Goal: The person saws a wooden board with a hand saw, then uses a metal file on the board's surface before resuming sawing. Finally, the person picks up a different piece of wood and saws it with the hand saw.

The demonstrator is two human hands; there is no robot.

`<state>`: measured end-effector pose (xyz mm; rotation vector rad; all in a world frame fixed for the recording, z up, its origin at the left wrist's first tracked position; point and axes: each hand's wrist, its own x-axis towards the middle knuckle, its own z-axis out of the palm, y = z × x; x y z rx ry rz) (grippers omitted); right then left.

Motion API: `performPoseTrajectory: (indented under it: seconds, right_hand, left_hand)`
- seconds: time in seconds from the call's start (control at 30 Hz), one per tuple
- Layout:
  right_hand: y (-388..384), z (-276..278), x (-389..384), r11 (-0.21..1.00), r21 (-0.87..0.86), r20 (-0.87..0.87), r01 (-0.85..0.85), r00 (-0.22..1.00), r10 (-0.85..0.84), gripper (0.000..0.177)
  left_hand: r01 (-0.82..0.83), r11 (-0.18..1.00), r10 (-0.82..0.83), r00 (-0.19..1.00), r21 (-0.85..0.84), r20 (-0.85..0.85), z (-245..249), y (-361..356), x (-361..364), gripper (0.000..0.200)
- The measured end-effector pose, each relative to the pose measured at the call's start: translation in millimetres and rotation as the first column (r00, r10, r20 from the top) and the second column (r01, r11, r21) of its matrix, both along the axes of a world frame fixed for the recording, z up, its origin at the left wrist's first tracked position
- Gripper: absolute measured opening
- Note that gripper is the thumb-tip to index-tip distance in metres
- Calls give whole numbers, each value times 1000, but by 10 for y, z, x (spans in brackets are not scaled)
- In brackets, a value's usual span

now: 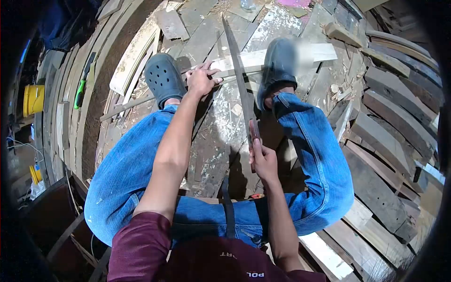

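My right hand is closed around the handle of a handsaw. Its long blade points away from me and lies across a pale wooden board, at or just over the board's edge. With thumb and fingers, my left hand holds the board's left part, to the left of the blade. A thin wooden strip runs from under that hand towards the lower left. My right clog rests on the board, and my left clog is beside the left hand.
Curved wooden pieces are stacked on the right. On the left, a green-handled tool lies on stacked planks, near a yellow bucket. Shavings and offcuts litter the plank floor. Another pale board lies beyond my left foot.
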<state>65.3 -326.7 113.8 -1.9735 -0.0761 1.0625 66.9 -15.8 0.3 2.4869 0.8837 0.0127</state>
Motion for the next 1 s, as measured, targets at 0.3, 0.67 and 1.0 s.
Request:
performPoseTrajectory:
  seconds: [0.3, 0.67, 1.0]
  right_hand:
    - [73, -70, -135, 998, 44, -2, 37, 999, -37, 56]
    - [2, -137, -334, 1000, -30, 174, -9, 985, 14, 64]
    - [196, -224, -273, 995, -83, 141, -56, 988, 67, 60]
  left_hand:
    - [35, 996, -39, 999, 87, 37, -26, -81, -36, 44]
    - [27, 990, -22, 999, 141, -40, -53, -220, 84, 36]
    - [-12, 995, 11, 1000, 101, 7, -59, -241, 111, 34]
